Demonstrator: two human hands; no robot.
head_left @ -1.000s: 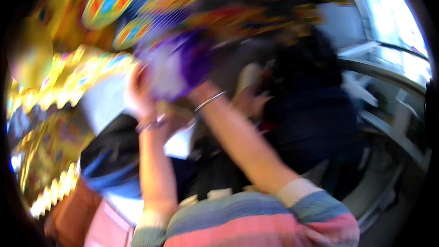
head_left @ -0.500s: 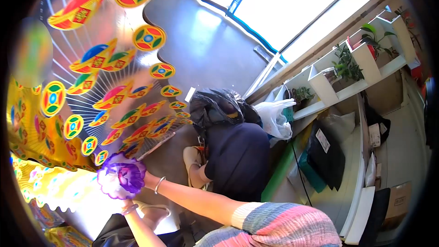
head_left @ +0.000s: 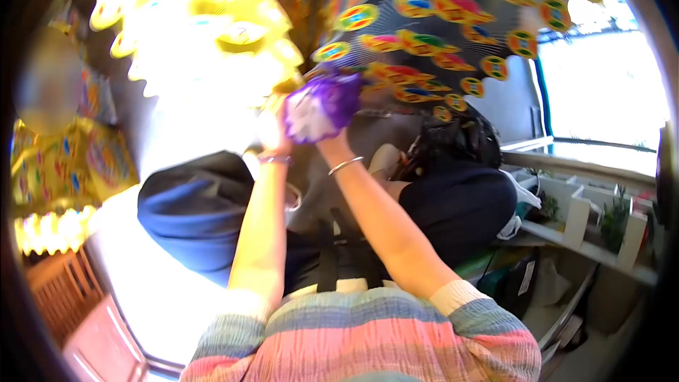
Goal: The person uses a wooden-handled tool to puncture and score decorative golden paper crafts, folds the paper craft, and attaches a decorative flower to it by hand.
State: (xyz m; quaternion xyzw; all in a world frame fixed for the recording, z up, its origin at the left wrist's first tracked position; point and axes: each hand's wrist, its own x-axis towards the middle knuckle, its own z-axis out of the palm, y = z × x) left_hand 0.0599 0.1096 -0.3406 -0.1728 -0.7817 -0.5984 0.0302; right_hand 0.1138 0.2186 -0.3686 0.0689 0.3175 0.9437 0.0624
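Observation:
A purple and white ruffled flower-like piece (head_left: 318,110) is between my hands in front of me. My left hand (head_left: 274,124) is at its left side, washed out by bright light, its fingers hard to make out. On the other side my right hand (head_left: 334,143) is partly covered by the ruffles, so its fingers are hidden. Beyond the flower, a large clear sheet with colourful boat-shaped and round prints (head_left: 431,42) spreads up and to the right. A glaring yellow scalloped sheet (head_left: 205,35) is at the upper left.
A black plastic bag (head_left: 460,141) lies beyond my bent right knee (head_left: 460,201). White shelving with plants (head_left: 580,219) stands at the right, beneath a bright window (head_left: 601,92). At the lower left are a pink chair (head_left: 106,343) and a brown slatted piece (head_left: 64,286).
The view has swung left from the window side, so the shelving now sits farther right and lower. The flower and both hands appear higher and nearer the middle, still together.

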